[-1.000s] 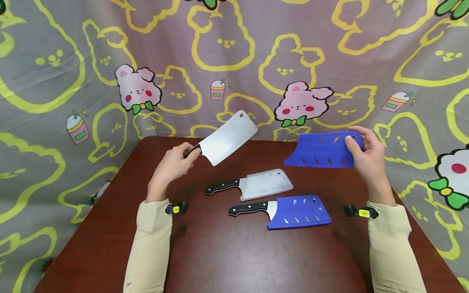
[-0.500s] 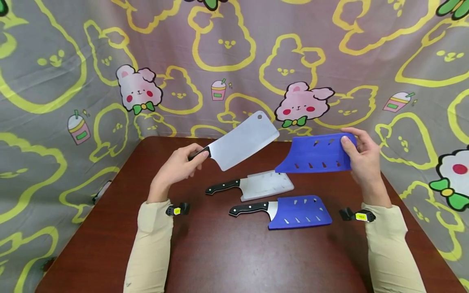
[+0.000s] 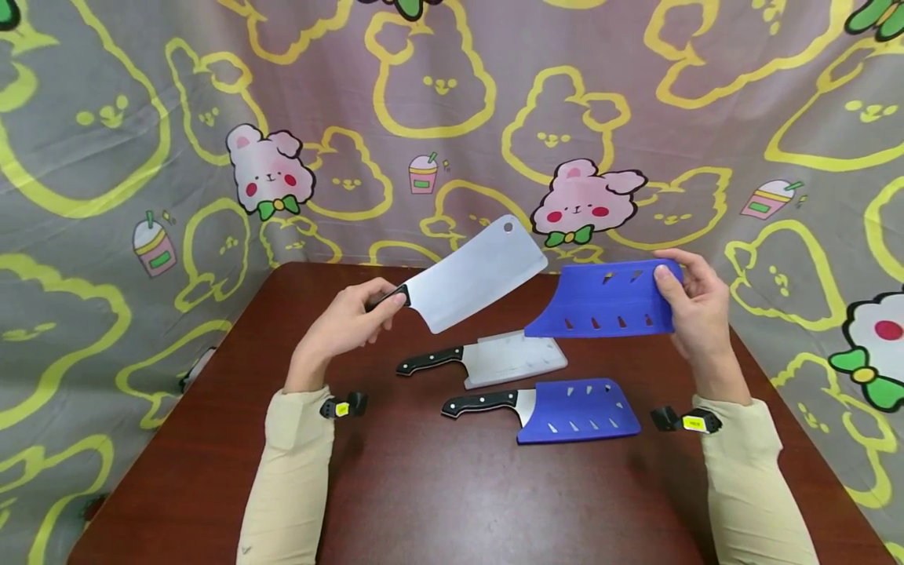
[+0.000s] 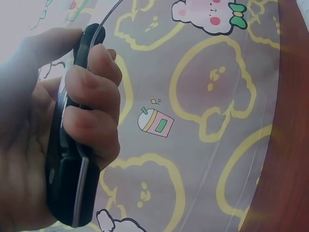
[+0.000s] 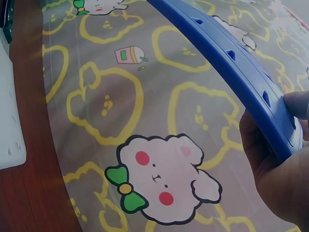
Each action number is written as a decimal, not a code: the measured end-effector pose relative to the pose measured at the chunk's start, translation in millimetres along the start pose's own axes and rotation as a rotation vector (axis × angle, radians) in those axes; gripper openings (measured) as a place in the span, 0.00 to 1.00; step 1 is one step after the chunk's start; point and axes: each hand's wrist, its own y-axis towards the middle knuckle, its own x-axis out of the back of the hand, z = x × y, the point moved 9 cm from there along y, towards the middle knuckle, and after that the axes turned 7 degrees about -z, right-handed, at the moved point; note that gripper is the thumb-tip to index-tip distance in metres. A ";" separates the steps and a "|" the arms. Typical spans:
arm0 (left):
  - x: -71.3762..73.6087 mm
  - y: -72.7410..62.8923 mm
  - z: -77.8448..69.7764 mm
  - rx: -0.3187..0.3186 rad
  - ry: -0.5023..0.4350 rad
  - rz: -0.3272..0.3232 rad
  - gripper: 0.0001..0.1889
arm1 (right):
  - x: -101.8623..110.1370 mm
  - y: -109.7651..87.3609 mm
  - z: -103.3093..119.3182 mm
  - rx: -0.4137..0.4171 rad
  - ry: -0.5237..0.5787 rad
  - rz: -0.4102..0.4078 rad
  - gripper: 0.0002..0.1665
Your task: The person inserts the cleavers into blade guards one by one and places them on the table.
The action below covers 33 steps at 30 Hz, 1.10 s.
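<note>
My left hand [image 3: 353,320] grips the black handle [image 4: 72,179] of a cleaver [image 3: 480,275], fingers curled round it in the left wrist view. Its bare blade tilts up to the right, with a round hole near the top corner. Opposite it, my right hand [image 3: 695,314] pinches the far end of a blue slotted blade sheath [image 3: 607,302], thumb on the near face. The sheath's wide end faces the blade, a small gap apart in the head view. In the right wrist view the blue sheath [image 5: 241,82] shows edge-on between thumb and fingers.
On the brown table [image 3: 452,502] lie two sheathed cleavers, handles to the left. One has a translucent white sheath [image 3: 515,361]; the nearer one wears a blue sheath [image 3: 579,412]. A cartoon-patterned curtain [image 3: 438,94] hangs behind and along the sides.
The cleaver in my left hand has moved right. My right hand has brought the blue sheath left and slightly down, so the gap between blade and sheath has narrowed.
</note>
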 end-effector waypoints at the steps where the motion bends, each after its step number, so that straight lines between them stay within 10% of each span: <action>1: -1.0 0.3 -0.5 -0.003 -0.001 0.006 0.13 | -0.7 -0.2 -0.5 0.004 0.002 0.007 0.16; 33: -13.2 1.0 -8.8 -0.064 -0.024 0.072 0.13 | -0.3 0.1 -4.6 -0.011 -0.009 -0.021 0.15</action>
